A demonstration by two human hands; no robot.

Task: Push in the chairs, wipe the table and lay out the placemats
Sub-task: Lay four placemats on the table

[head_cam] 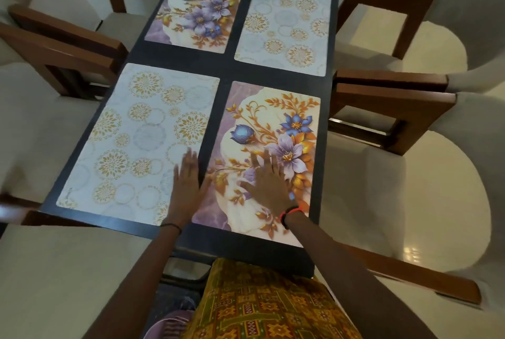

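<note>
- Black, smooth and matte, the rectangular tabletop point(229, 68) shows only as narrow bands between and around four flat, thin, round-cornered placemats.
- Left grip point(188, 188) lies palm down with straight fingers close together. It rests on the right edge of the pale placemat point(136, 142), which is printed with gold rosettes and faint grey rings. The thumb reaches across the dark gap. It holds nothing.
- Right grip point(269, 183) lies flat with fingers spread, pressed on the floral placemat point(273, 120), a glossy print of blue and lilac blooms with gold leaves on marbled lilac. It holds nothing either.
- Beyond the left grip lies a second floral placemat point(199, 8), and beyond the right grip a second rosette placemat point(287, 24). The four make a chequered two-by-two layout, apart from one another.
- A ring point(258, 167) sits on one right finger, an orange-and-black band point(292, 213) wraps the right wrist, and a thin dark band point(170, 226) wraps the left wrist.
- Left of the left grip, the left chairs point(68, 35) have square brown wooden arms and cream padding, and their arms meet the tabletop's edge.
- Right of the right grip, the right chairs point(396, 109) are of the same make, drawn close to the tabletop.
- Below both grips hangs a mustard garment point(259, 306) with a woven geometric pattern.
- Glossy cream floor point(410, 250) shows glare to the right.
</note>
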